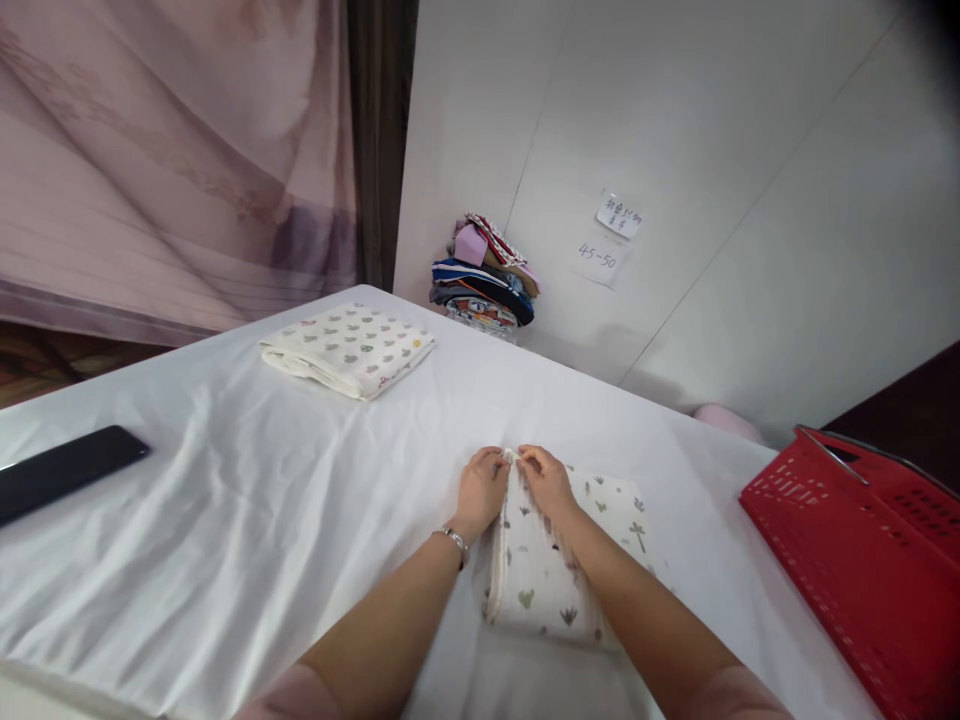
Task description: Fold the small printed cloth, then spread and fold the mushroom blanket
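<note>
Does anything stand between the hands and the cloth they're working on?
Nothing visible does. The left hand and right hand both pinch the near cloth at its far left corner. The red basket is off to the right, the other cloth farther off, left.

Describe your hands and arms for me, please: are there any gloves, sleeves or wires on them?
The left hand and right hand are bare, with no gloves or wires in sight. A silvery bracelet circles the left wrist; the right wrist has nothing on it. Pale pink sleeves show at the bottom edge, leaving both forearms uncovered.
</note>
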The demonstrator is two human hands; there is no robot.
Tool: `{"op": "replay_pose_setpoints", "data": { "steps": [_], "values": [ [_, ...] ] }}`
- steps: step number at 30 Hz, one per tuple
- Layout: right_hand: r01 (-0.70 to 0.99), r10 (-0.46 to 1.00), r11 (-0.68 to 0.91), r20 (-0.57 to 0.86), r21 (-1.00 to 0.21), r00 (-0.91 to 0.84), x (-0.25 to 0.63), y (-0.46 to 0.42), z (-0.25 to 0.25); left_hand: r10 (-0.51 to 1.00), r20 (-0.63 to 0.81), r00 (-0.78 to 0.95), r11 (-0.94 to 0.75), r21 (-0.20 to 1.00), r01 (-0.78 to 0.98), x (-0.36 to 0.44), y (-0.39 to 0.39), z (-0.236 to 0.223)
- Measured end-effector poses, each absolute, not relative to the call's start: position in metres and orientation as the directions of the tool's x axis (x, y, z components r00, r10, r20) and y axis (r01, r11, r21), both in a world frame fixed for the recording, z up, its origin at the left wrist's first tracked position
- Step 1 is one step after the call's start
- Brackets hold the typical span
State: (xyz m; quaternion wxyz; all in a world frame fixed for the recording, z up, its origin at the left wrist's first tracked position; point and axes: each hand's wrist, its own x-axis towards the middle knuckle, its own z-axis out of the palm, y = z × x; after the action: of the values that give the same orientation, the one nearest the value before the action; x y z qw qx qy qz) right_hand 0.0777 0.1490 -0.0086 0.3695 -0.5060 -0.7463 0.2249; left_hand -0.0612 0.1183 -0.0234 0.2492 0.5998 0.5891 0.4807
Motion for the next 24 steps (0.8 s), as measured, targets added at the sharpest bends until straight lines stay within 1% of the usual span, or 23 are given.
{"op": "replay_pose_setpoints", "data": {
  "steps": [3,6,16,21,24],
  "values": [
    [0.638,0.918,0.396,0.315,-0.661,-0.243,0.0789,0.1525,-0.0129,0.942,0.298,-0.154,-0.195,0.860,0.471,-0.0614,0.1179,-0.0236],
    [0.626,0.897,0.441,0.344,-0.643,-0.278,0.0792,0.1541,-0.0150,0.941,0.306,-0.146,-0.205,0.857,0.473,-0.0615,0.1178,-0.0236],
    [0.569,0.903,0.429,0.342,-0.701,-0.260,0.0813,0.1507,-0.0154,0.929,0.343,-0.141,-0.249,0.858,0.449,-0.0623,0.1176,-0.0252],
    [0.582,0.894,0.449,0.334,-0.678,-0.300,0.0826,0.1552,-0.0157,0.929,0.345,-0.130,-0.256,0.857,0.447,-0.0626,0.1180,-0.0245],
    [0.599,0.900,0.436,0.322,-0.672,-0.294,0.0827,0.1569,-0.0160,0.925,0.356,-0.132,-0.268,0.857,0.440,-0.0626,0.1185,-0.0252]
  ]
}}
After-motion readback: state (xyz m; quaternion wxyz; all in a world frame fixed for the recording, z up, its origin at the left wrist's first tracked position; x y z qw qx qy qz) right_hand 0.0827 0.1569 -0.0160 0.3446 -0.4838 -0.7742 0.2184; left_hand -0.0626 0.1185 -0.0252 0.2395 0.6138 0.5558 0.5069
